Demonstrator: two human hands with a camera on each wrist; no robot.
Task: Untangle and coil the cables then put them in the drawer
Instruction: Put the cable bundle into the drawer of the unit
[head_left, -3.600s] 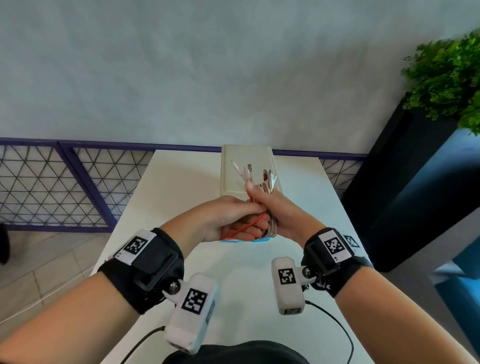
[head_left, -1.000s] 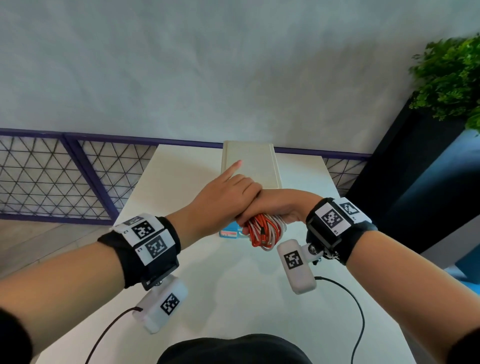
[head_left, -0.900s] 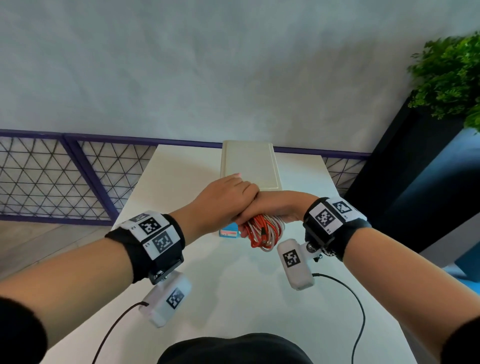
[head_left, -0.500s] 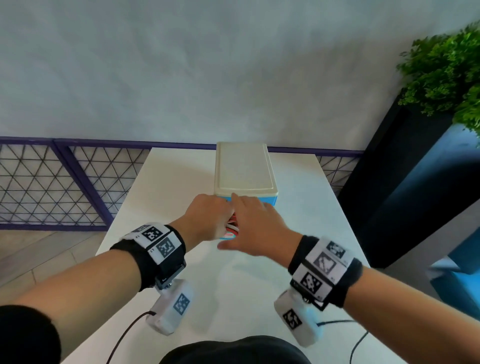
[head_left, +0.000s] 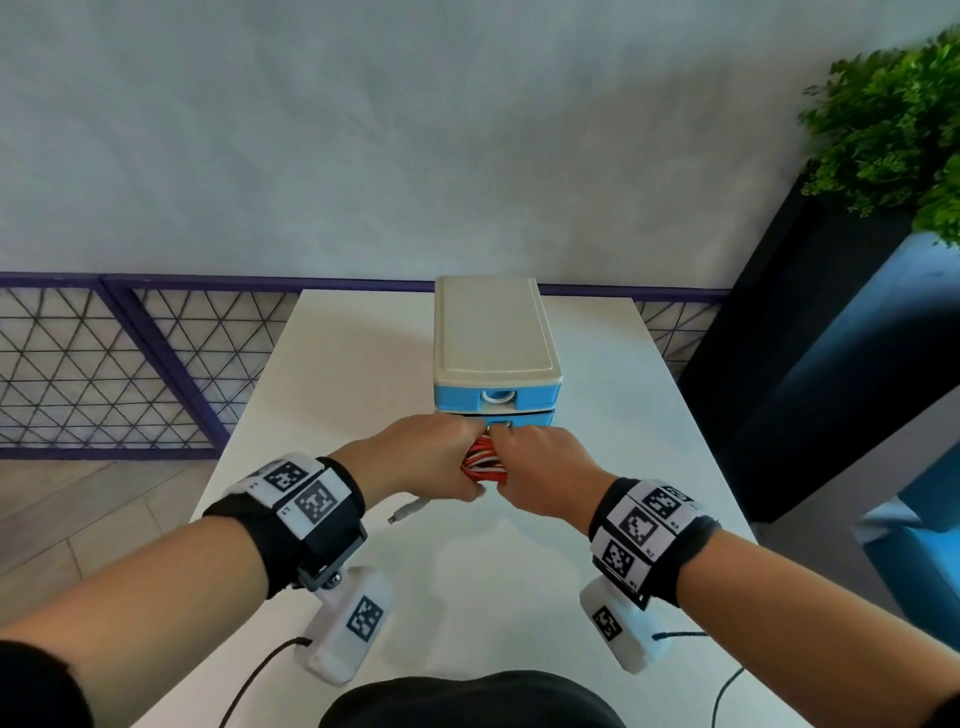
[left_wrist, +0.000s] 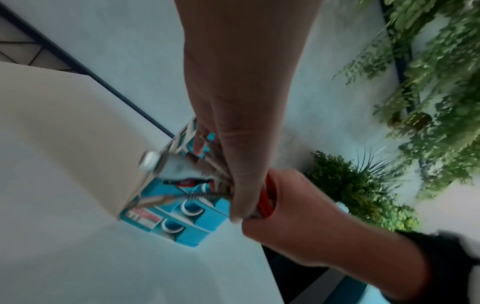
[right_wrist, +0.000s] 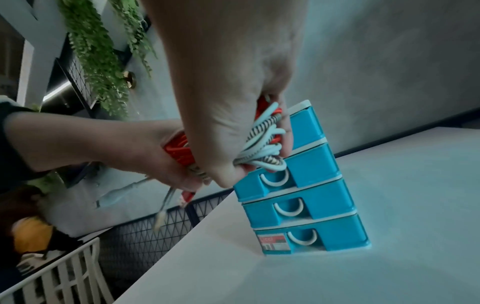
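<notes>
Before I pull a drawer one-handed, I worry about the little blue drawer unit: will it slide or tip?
Probably it slides: the drawer unit looks like thin plastic, so likely light, standing on a smooth white table. It is tall and narrow, four drawers stacked, so a pull on an upper handle may tip it forward. Both the left hand and right hand grip the cables, so nothing braces it.

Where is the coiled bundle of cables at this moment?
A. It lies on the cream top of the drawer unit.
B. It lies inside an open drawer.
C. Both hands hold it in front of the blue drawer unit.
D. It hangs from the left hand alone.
C: the left hand and the right hand both grip the cable bundle in front of the blue drawer unit, whose visible drawers look closed.
</notes>
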